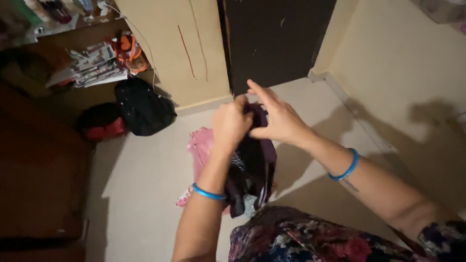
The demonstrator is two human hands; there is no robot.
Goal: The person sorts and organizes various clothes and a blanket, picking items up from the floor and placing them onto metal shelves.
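My left hand [231, 123] and my right hand [275, 118] are raised together in front of me, both gripping the top edge of a dark purple-black garment [252, 167] that hangs down between my forearms. My left fingers are closed around the cloth. My right thumb and fingers pinch it, with the other fingers spread upward. Each wrist wears a blue bangle. Below the hanging garment a pink cloth [200, 148] lies on the pale floor [141, 194].
A black bag [143, 107] and a red-and-black bag [101, 123] sit on the floor at the left by a cream cupboard [170, 48]. A dark door [276, 39] stands ahead. Stacked papers [97, 65] rest on a shelf. My floral clothing [310, 237] fills the bottom.
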